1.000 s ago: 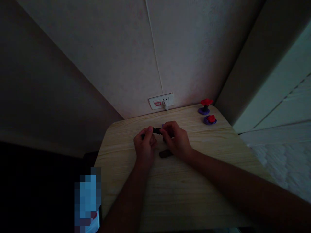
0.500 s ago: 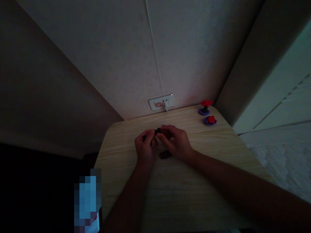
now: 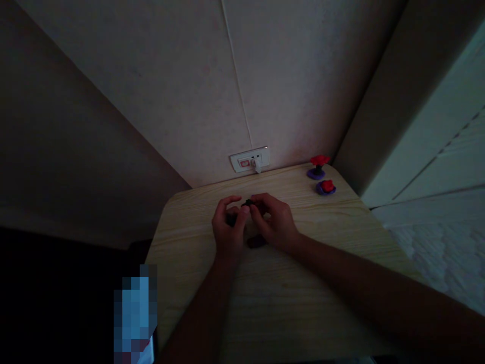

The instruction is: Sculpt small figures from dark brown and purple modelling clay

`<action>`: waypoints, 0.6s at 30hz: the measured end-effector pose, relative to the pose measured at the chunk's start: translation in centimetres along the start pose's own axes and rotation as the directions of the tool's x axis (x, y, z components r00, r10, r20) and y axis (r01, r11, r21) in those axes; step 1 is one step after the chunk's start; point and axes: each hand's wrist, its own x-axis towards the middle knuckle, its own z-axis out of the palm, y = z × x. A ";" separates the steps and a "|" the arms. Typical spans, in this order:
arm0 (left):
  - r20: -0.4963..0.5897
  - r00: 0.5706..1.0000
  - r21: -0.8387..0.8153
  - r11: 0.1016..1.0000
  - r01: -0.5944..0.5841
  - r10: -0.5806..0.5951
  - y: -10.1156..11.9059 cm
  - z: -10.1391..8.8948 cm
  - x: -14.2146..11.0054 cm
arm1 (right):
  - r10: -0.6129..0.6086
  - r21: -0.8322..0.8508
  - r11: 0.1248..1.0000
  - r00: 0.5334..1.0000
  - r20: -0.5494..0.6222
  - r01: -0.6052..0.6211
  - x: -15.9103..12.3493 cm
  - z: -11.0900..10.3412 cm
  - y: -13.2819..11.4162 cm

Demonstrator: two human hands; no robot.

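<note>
A small dark piece that looks like modelling clay (image 3: 248,202) is held between my hands, just above the table. My right hand (image 3: 276,218) pinches it between thumb and fingertips. The thumb of my left hand (image 3: 228,225) presses its near side, while the index finger is lifted and curved away. Another dark lump (image 3: 231,219) rests inside the curl of my left hand, partly covered. On the wood below my right hand lies a dark brown flat block (image 3: 257,241), its right end hidden by that hand. A bit of purple shows behind my right fingers.
At the table's back right stand a red flower on a dark stem with a purple base (image 3: 319,164) and a low red flower in a purple cup (image 3: 326,187). A wall socket (image 3: 250,159) with a plug sits behind the light wooden table (image 3: 288,303). A blurred-out bright screen (image 3: 136,316) is at lower left.
My left thumb has moved right onto the dark piece, and the left index finger has lifted off it. Less of the piece shows between my hands. The view has shifted slightly.
</note>
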 end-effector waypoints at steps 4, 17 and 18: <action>0.011 1.000 0.069 0.998 0.000 -0.001 0.1 -0.2 0.3 | -0.021 0.013 1.000 1.000 0.008 0.021 -0.1 0.0 0.2; 0.142 0.985 0.412 0.898 -0.152 0.101 0.6 -0.1 0.2 | -0.048 -0.028 0.998 0.999 0.024 0.049 0.2 -0.6 -0.2; 0.162 0.982 0.414 0.897 -0.155 0.095 0.4 -0.2 0.2 | -0.048 -0.022 0.999 0.998 0.028 0.049 0.2 -0.6 -0.2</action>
